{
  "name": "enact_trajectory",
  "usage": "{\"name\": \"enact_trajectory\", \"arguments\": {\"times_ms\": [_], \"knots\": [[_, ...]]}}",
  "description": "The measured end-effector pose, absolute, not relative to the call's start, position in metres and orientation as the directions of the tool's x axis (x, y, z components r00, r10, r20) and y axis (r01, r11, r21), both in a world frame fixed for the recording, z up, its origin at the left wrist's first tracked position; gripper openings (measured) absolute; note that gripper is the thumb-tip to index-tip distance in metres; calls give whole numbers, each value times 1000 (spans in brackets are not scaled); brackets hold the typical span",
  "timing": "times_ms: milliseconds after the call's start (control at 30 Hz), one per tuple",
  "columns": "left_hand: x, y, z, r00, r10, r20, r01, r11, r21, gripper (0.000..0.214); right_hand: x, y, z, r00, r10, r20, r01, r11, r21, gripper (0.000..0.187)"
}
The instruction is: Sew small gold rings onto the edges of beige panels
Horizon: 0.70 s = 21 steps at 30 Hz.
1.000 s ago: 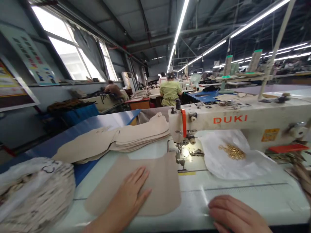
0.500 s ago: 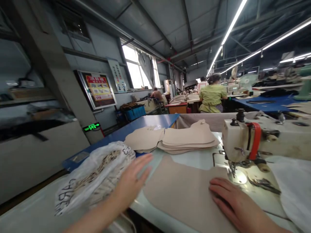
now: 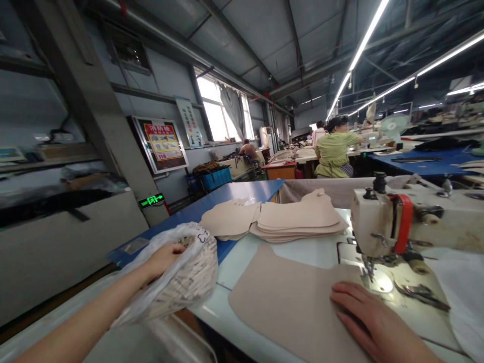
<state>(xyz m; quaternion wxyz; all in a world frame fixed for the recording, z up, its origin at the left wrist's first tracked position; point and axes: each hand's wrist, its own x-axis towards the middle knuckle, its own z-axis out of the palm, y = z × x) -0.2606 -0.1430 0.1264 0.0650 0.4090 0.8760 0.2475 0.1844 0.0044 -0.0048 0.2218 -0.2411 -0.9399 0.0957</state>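
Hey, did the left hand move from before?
Yes. The left hand was on the beige fabric piece; now it has moved left, away from the sewing machine, and grips the plastic bag.

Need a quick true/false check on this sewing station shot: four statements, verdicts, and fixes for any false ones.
1. The left hand holds a plastic bag. True.
2. The stack of beige panels lies right of the sewing machine head. False: it lies left of it.
3. The right hand rests on a beige fabric panel. True.
4. The exit sign glows red. False: it glows green.
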Motion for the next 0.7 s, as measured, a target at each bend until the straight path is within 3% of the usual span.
{"name": "enact_trajectory", "arguments": {"times_ms": [267, 433, 700], "knots": [[-269, -154, 147, -684, 730, 12, 563, 517, 644, 48, 185, 4, -6, -770, 494, 404, 405, 867, -289, 32], [-260, -161, 150, -681, 732, -12, 511, 488, 708, 41, 184, 2, -6, -759, 469, 451, 388, 883, -264, 31], [-242, -161, 155, -655, 750, 94, 579, 417, 700, 34, 184, -2, -6, -760, 438, 480, 384, 899, -212, 27]]}}
